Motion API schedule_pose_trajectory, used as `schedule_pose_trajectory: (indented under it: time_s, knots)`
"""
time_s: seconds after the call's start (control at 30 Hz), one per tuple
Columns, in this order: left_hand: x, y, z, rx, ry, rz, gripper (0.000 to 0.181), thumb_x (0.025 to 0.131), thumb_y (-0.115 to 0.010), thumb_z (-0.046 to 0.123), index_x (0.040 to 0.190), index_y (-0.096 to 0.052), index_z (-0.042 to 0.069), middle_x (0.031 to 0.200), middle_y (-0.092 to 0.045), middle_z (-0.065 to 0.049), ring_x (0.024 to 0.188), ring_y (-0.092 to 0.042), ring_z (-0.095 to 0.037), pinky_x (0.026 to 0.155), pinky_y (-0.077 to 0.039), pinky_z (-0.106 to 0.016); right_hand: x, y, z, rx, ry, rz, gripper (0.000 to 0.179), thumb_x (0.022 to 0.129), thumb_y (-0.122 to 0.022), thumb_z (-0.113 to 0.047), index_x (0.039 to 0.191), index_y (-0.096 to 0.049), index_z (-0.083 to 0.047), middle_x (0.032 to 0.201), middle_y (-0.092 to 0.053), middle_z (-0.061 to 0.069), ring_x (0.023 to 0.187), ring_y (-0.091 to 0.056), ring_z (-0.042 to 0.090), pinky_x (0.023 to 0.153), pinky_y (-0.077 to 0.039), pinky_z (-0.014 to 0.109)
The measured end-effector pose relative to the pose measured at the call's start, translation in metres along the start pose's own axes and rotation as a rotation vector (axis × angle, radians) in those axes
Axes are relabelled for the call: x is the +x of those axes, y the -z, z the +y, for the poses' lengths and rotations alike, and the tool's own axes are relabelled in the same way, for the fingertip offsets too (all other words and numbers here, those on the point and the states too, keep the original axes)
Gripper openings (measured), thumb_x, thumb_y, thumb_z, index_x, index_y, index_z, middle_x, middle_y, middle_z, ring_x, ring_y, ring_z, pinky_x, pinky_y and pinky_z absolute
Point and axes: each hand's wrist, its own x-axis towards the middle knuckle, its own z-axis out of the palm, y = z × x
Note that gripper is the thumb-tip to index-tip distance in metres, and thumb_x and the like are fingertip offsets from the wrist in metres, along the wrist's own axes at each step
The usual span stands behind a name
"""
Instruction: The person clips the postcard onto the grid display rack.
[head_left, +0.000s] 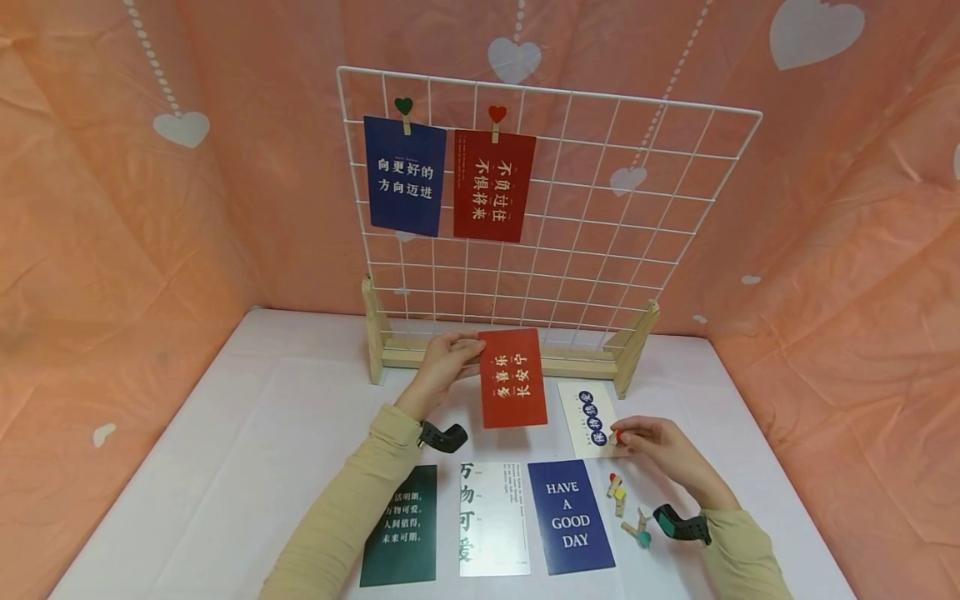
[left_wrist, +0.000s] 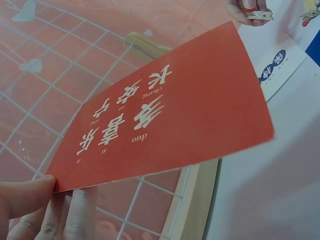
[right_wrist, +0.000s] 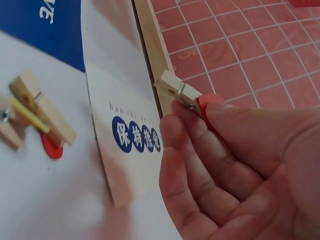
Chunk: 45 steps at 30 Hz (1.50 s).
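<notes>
The left hand point(head_left: 447, 367) pinched the held red card point(head_left: 513, 379) by one far-left corner, thumb on the printed face and fingers behind, while the rest of the card stuck out to the right unsupported, above the table and in front of the wire grid point(head_left: 573, 92). A grip that small could let the card droop, pivot or slip, and pressing harder might crease the corner. Over on the right, the right hand point(head_left: 660, 442) held a red-heart clothespin point(right_wrist: 187, 95) between thumb and fingers at its heart end; how far its tips were parted, I could not tell. Pressure there seemed likely to twist it if the squeeze came off-centre, or to strain the heart. The hand hovered close by the white card with blue circles point(head_left: 588, 417), so a low sweep could shove that aside, or scatter the loose clothespins point(head_left: 620, 500) nearer the person. The left sleeve point(head_left: 337, 500) crossed over the dark green card point(head_left: 405, 533) and could drag it. Farther back, the hanging red card point(head_left: 495, 187) had just one clip at its top, so a knock to the grid might set it swinging
</notes>
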Motion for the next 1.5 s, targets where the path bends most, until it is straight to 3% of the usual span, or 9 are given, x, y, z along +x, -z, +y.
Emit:
schedule_pose_trajectory:
  time_s: [0.17, 0.37, 0.63, 0.83, 1.07, 1.27, 1.5]
  knots:
    - [-0.002, -0.003, 0.004, 0.007, -0.022, 0.004, 0.031, 0.094, -0.062, 0.007, 0.122, -0.056, -0.003, 0.106, -0.063, -0.018, 0.087, -0.066, -0.02, 0.076, -0.057, -0.033, 0.006, -0.001, -0.007, -0.015, 0.003, 0.024, 0.034, 0.097, -0.057, -0.014, 0.121, -0.057, 0.011, 0.106, -0.064, 0.017, 0.093, -0.061, 0.02, 0.081, -0.054, 0.03]
    - [-0.004, -0.006, 0.008, 0.005, -0.036, 0.011, 0.028, 0.093, -0.062, 0.005, 0.119, -0.058, -0.004, 0.101, -0.062, -0.015, 0.086, -0.064, -0.019, 0.073, -0.058, -0.033, 0.015, -0.001, -0.014, -0.014, 0.062, 0.039, 0.033, 0.098, -0.056, -0.01, 0.12, -0.056, 0.014, 0.108, -0.063, 0.024, 0.094, -0.063, 0.028, 0.082, -0.054, 0.031]
    - [-0.005, -0.006, 0.016, 0.029, -0.043, 0.023, 0.025, 0.093, -0.062, 0.006, 0.117, -0.059, -0.002, 0.098, -0.061, -0.012, 0.084, -0.063, -0.018, 0.076, -0.057, -0.036, 0.026, -0.001, -0.028, -0.019, 0.11, 0.074, 0.032, 0.099, -0.054, -0.01, 0.12, -0.056, 0.014, 0.107, -0.065, 0.02, 0.091, -0.063, 0.014, 0.084, -0.054, 0.041]
    - [-0.005, -0.006, 0.018, 0.083, -0.068, 0.032, 0.026, 0.093, -0.063, 0.008, 0.117, -0.06, -0.001, 0.099, -0.062, -0.013, 0.085, -0.063, -0.018, 0.072, -0.058, -0.033, 0.033, 0.0, -0.041, -0.042, 0.116, 0.09, 0.031, 0.099, -0.053, -0.011, 0.122, -0.058, 0.009, 0.107, -0.065, 0.017, 0.096, -0.062, 0.032, 0.084, -0.054, 0.034]
    - [-0.009, -0.006, 0.02, 0.13, -0.085, 0.044, 0.027, 0.093, -0.064, 0.01, 0.117, -0.061, 0.001, 0.099, -0.062, -0.012, 0.087, -0.063, -0.019, 0.075, -0.057, -0.032, 0.041, 0.0, -0.052, -0.039, 0.13, 0.101, 0.03, 0.099, -0.052, -0.01, 0.122, -0.058, 0.009, 0.106, -0.065, 0.019, 0.092, -0.063, 0.023, 0.084, -0.053, 0.032]
    - [-0.009, -0.006, 0.023, 0.147, -0.109, 0.03, 0.027, 0.092, -0.064, 0.009, 0.117, -0.061, -0.001, 0.098, -0.062, -0.013, 0.086, -0.063, -0.019, 0.078, -0.057, -0.032, 0.047, 0.002, -0.062, -0.054, 0.134, 0.113, 0.03, 0.1, -0.053, -0.013, 0.123, -0.059, 0.005, 0.106, -0.065, 0.018, 0.094, -0.062, 0.028, 0.086, -0.053, 0.036]
    - [-0.008, -0.009, 0.032, 0.179, -0.139, 0.021, 0.026, 0.092, -0.066, 0.01, 0.115, -0.063, -0.001, 0.101, -0.063, -0.013, 0.088, -0.063, -0.021, 0.082, -0.055, -0.035, 0.051, 0.005, -0.076, -0.081, 0.135, 0.14, 0.033, 0.1, -0.053, -0.018, 0.127, -0.059, 0.0, 0.109, -0.065, 0.015, 0.095, -0.061, 0.025, 0.083, -0.051, 0.028]
